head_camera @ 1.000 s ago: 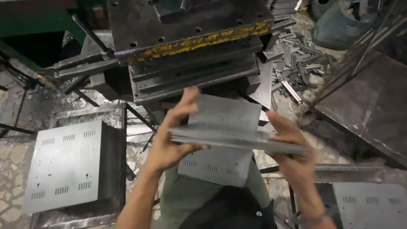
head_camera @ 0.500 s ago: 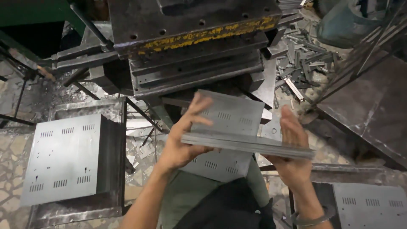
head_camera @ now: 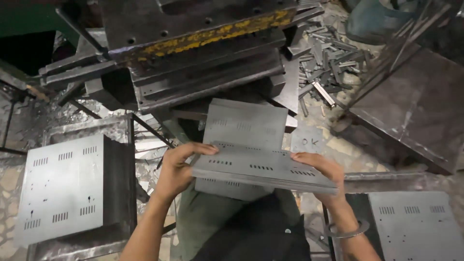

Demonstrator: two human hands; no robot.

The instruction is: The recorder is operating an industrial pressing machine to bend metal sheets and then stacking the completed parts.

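Observation:
I hold a grey sheet-metal panel (head_camera: 261, 166) with rows of slots and a bent edge, level above my lap. My left hand (head_camera: 178, 170) grips its left end, thumb on top. My right hand (head_camera: 323, 170) holds its right end, a metal bangle on that wrist. Under the held panel lies a second slotted panel (head_camera: 244, 126), resting in front of the heavy press die (head_camera: 203, 58) with its worn yellow stripe.
A stack of slotted panels (head_camera: 63, 188) stands at my left. Another panel stack (head_camera: 415, 222) sits at the lower right. Scrap metal strips (head_camera: 328, 63) litter the floor behind the press. A dark slanted metal sheet (head_camera: 415, 111) lies on the right.
The panel in my hands has come down and nearer to my body, and its face has tipped flatter. My left fingers have closed round its edge.

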